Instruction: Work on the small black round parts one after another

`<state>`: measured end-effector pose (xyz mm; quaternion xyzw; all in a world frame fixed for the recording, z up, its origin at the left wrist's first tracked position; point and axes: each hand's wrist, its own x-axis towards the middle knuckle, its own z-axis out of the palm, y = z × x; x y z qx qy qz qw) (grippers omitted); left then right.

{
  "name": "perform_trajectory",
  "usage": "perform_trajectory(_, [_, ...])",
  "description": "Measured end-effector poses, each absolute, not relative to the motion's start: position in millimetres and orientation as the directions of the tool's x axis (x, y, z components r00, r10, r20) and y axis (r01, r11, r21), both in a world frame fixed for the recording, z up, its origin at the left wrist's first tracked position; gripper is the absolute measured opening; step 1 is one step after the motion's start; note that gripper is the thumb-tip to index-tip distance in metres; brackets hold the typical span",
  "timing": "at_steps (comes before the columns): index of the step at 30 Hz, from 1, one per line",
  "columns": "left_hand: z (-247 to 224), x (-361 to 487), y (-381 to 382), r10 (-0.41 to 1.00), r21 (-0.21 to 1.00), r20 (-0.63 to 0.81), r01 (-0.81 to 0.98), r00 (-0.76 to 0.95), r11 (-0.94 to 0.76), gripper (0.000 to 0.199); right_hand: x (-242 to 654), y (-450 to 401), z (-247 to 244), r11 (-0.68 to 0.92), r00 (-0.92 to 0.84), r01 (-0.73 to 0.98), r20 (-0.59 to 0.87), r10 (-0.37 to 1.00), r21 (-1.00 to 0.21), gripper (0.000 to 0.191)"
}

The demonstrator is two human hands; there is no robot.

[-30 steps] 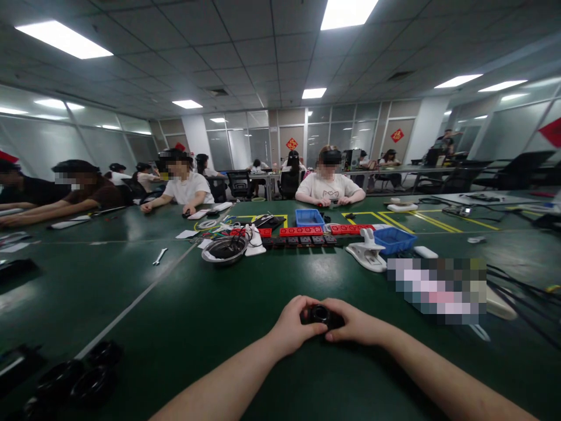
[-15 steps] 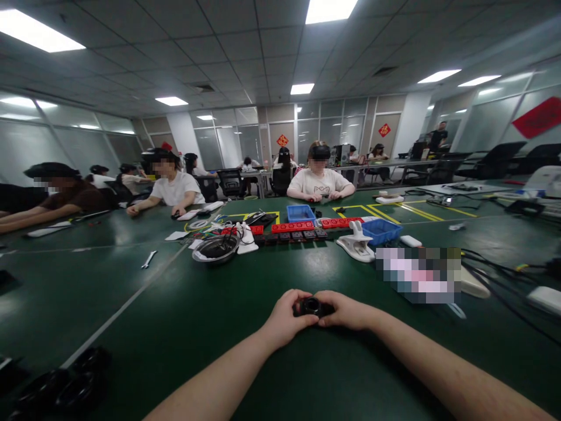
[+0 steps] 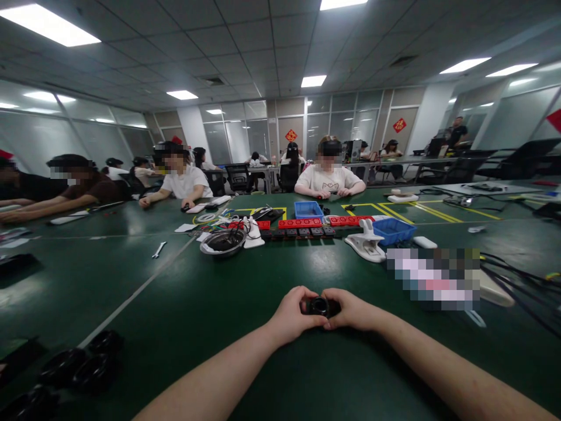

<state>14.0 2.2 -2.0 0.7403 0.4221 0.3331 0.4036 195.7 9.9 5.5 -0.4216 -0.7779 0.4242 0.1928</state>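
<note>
Head view: the left hand (image 3: 294,311) and the right hand (image 3: 353,310) are drawn together over the near middle of the green table (image 3: 210,304). Both are clamped on a single black round part (image 3: 319,306), one from each side. The thumbs lie along its near side, with their tips close together; the fingers curve around the far side. A round opening in the part faces up and toward the near edge. From where I stand, I cannot tell whether its underside touches the table.

Surrounding layout:
- Near left: a cluster of black rings (image 3: 90,369), well apart from the hands.
- Left, beyond the rings: a small wrench (image 3: 159,250), lying flat beside a pale line on the tabletop.
- Far middle: a round bowl (image 3: 204,250) with dark contents, a red strip (image 3: 300,223) and, just nearer, a row of black blocks (image 3: 302,233).
- Far right: a white clip-shaped stand (image 3: 366,248), just beside a blue tray (image 3: 397,235).
- Right: a pixelated bundle (image 3: 432,280), contents not readable.

A person in a white shirt (image 3: 329,178) sits at the far side, facing the hands.
</note>
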Motion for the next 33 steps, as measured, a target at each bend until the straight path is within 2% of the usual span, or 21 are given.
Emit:
perform_trajectory(3, [-0.3,14.3,0.8,0.905,0.864,0.141,0.397,0.401,-0.31,0.044,189.5,8.1,0.6,0.331,-0.495,0.595,-0.009,0.869,-0.732,0.035])
perform_trajectory(8, [2.1,14.9,-3.2,0.941,0.818,0.164,0.492,0.295,-0.297,0.04,170.6,-0.8,-4.0,0.338,-0.304,0.826,0.149,0.941,-0.451,0.031])
perform_trajectory(10, [2.3,14.8,-4.2,0.943,0.8,0.196,0.513,0.267,-0.311,0.039,167.1,-3.1,-3.4,0.331,-0.287,0.852,0.167,0.943,-0.406,0.029])
perform_trajectory(12, [2.4,13.9,-3.9,0.938,0.798,0.206,0.507,0.279,-0.326,0.039,168.4,-3.3,-1.4,0.361,-0.324,0.823,0.16,0.933,-0.439,0.032])
perform_trajectory(16, [3.5,9.7,-0.1,0.909,0.824,0.194,0.442,0.368,-0.355,0.038,180.4,1.3,5.8,0.499,-0.514,0.646,0.154,0.844,-0.577,0.047])
perform_trajectory(20, [7.4,5.8,1.6,0.854,0.81,0.205,0.407,0.478,-0.422,0.038,192.3,6.5,14.9,0.515,-0.644,0.548,0.061,0.763,-0.659,0.033])
perform_trajectory(22, [9.7,5.0,0.7,0.832,0.792,0.225,0.402,0.506,-0.459,0.038,196.1,8.2,18.3,0.499,-0.675,0.525,0.02,0.737,-0.689,0.032])
perform_trajectory(26, [11.9,5.3,-1.6,0.832,0.775,0.248,0.413,0.497,-0.478,0.036,199.7,10.4,20.4,0.476,-0.708,0.504,-0.029,0.706,-0.721,0.032])
perform_trajectory(33, [9.7,7.8,-1.2,0.849,0.794,0.203,0.425,0.487,-0.434,0.038,197.6,13.6,20.1,0.508,-0.733,0.481,-0.009,0.68,-0.714,0.027])
